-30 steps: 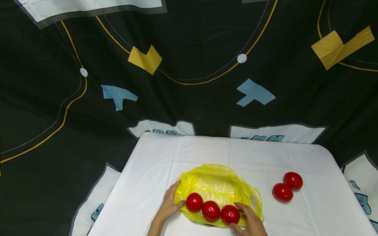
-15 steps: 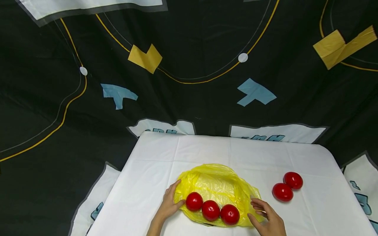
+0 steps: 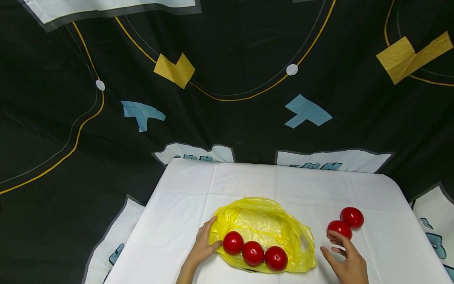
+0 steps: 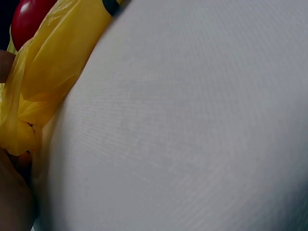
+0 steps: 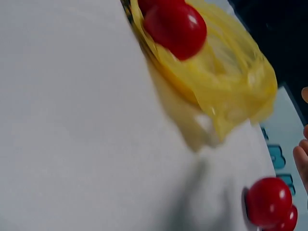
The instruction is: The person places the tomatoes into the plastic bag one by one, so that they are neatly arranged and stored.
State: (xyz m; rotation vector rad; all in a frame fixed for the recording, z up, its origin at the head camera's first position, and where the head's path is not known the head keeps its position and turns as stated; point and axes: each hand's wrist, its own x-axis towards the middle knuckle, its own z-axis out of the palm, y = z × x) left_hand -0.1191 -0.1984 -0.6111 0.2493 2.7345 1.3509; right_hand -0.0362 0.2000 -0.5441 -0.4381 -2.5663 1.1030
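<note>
A yellow plastic bag (image 3: 260, 221) lies with its mouth open on the white table. Three glossy red, tomato-like balls, among them the middle ball (image 3: 253, 253), sit in a row at its front. My left hand (image 3: 203, 245) holds the bag's left edge between thumb and fingers; the left wrist view shows the thumb (image 4: 6, 65) against the yellow plastic (image 4: 62, 48). To the right of the bag, my right hand (image 3: 345, 256) holds nothing, its fingers spread and loosely bent. Its fingertips overlap the nearer loose red ball (image 3: 338, 228) in the head view.
Another red ball (image 3: 352, 217) lies just behind the nearer one, at the right of the white tablecloth (image 3: 191, 185). A black cloth backdrop (image 3: 227, 126) with yellow and blue patches hangs behind the table.
My right hand has moved right, away from the rightmost ball in the bag, to the two loose red balls. The left hand has stayed at the bag's edge.
</note>
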